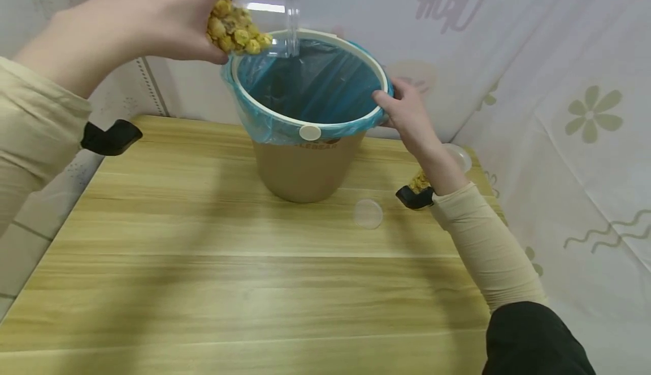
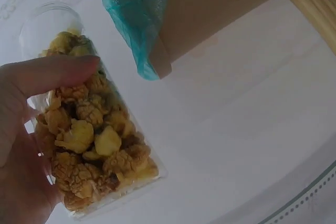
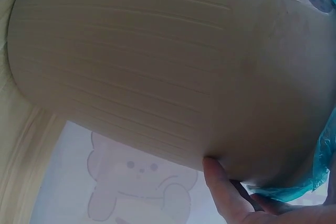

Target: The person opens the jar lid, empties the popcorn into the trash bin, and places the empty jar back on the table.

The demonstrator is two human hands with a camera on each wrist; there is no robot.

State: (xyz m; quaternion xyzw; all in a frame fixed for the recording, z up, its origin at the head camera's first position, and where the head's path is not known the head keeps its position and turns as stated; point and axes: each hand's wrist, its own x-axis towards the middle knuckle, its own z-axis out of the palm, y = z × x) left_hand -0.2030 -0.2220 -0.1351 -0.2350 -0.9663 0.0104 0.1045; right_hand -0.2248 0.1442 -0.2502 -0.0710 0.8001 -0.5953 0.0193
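My left hand (image 1: 173,16) grips a clear plastic jar (image 2: 107,135) part filled with yellow and brown popcorn (image 1: 236,29). The jar lies tipped on its side, its open mouth over the left rim of a brown trash bin (image 1: 310,169). A blue plastic bag (image 1: 274,129) lines the bin and folds over its cream rim. On the bin's right side, my right hand (image 1: 407,112) holds the rim, thumb on top and fingers underneath against the outer wall (image 3: 210,129). The bin stands upright on the wooden table.
A round clear lid (image 1: 368,214) lies on the wooden table (image 1: 229,301) in front of the bin. Behind my right forearm, another clear container (image 1: 459,157) with popcorn (image 1: 419,182) is partly hidden. Patterned white cloth (image 1: 569,155) hangs behind and to the right.
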